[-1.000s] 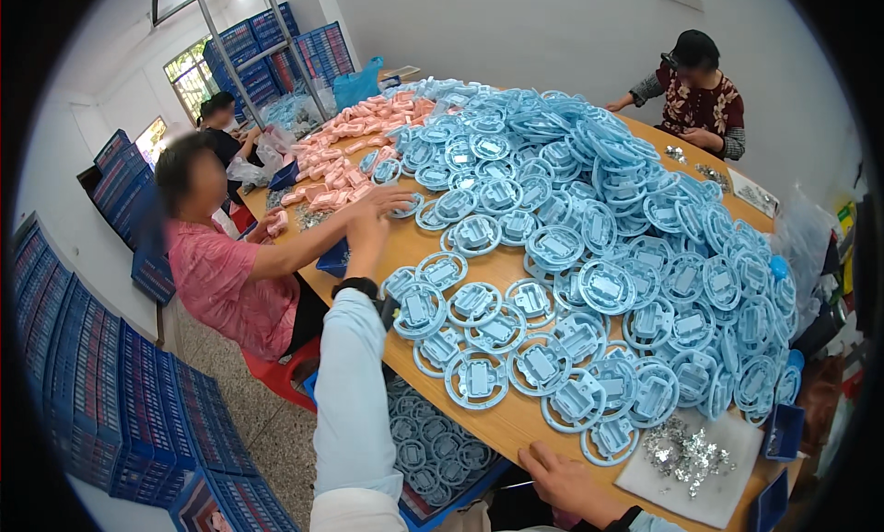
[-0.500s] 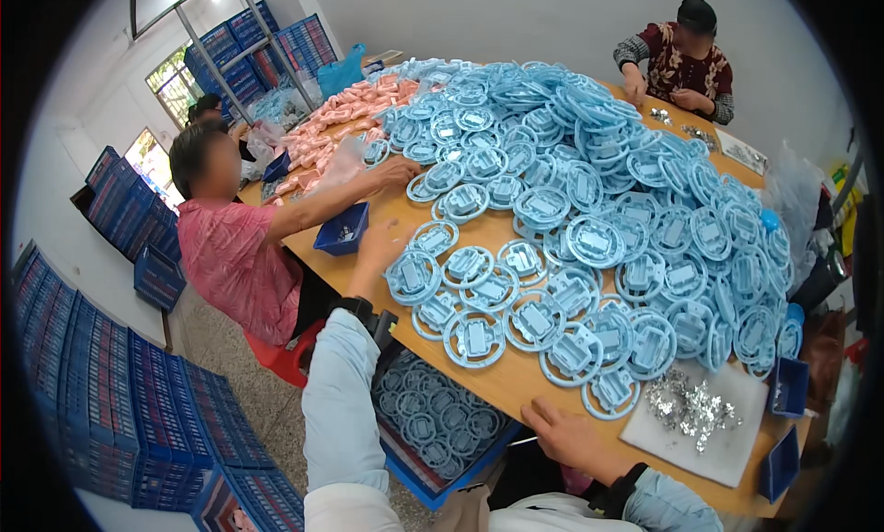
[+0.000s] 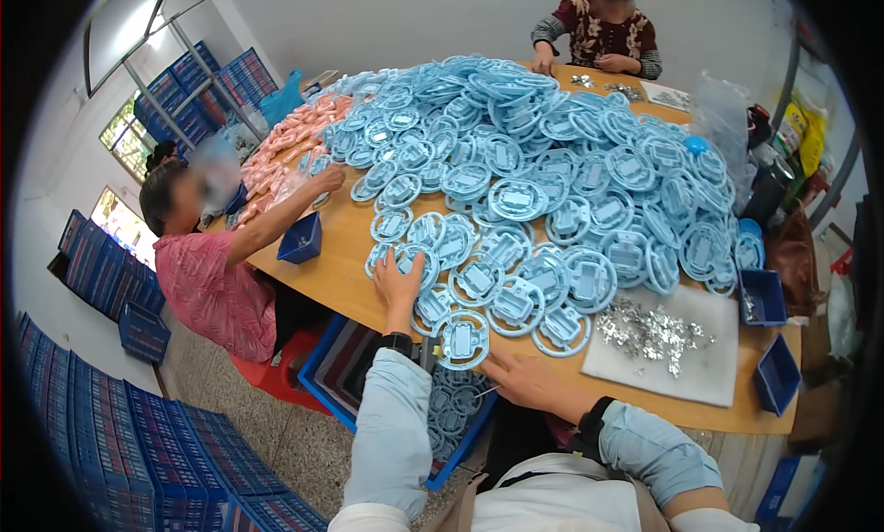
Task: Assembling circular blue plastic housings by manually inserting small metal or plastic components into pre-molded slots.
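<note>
My left hand (image 3: 401,282) reaches over the front left of the pile. Its fingers are spread on light blue plastic rings (image 3: 425,267), each ring with a boxy centre. At the table's front edge my right hand (image 3: 527,381) is closed, with a thin metal rod (image 3: 484,392) poking out by the thumb. The rod's other end is hidden in the hand. Close to its fingertips one blue ring (image 3: 462,340) lies at the table edge. Small silvery metal pieces (image 3: 649,334) are heaped on a white foam sheet (image 3: 686,387) to the right.
Beneath the table edge stands a blue crate (image 3: 329,348) with rings beside it. Small blue bins (image 3: 778,382) sit at the right and a blue bin (image 3: 300,238) at the left. A person in pink (image 3: 216,274) reaches in; another person (image 3: 603,40) works across the table (image 3: 343,288).
My left hand has come down onto the rings at the front left. A ring now lies at the table edge beside my right hand. The view has shifted to the right.
</note>
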A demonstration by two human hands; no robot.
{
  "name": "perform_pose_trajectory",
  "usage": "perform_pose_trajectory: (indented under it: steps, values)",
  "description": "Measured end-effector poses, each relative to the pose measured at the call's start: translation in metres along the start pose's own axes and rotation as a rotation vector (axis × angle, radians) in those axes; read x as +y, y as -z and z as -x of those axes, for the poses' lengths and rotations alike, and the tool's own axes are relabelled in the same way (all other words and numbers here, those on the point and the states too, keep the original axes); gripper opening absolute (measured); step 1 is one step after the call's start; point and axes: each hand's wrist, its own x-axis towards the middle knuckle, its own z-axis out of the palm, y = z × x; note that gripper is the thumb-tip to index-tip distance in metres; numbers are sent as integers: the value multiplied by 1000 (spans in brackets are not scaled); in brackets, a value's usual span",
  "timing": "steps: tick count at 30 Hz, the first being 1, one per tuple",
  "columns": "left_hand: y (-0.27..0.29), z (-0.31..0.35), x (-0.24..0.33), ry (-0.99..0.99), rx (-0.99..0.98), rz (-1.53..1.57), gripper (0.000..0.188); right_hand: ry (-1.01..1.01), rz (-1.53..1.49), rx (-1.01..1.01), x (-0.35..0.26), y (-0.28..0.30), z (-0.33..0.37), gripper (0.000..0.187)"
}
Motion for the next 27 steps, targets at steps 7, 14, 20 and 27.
perform_pose_trajectory:
  steps: [7, 14, 20, 27]
  values:
    - [-29, 28, 36, 95, 114, 114, 81, -73, 49, 253, 3, -11, -11, 31]
    - [-31, 54, 65, 109, 68, 163, 83, -31, 157, 226, 3, 32, -10, 39]
    - [-24, 59, 58, 27, -5, 269, 90, 12, 316, 213, 38, 40, 15, 34]
    - [27, 100, 113, -476, -179, -33, 78, -462, -17, 608, 66, 105, 41, 10]
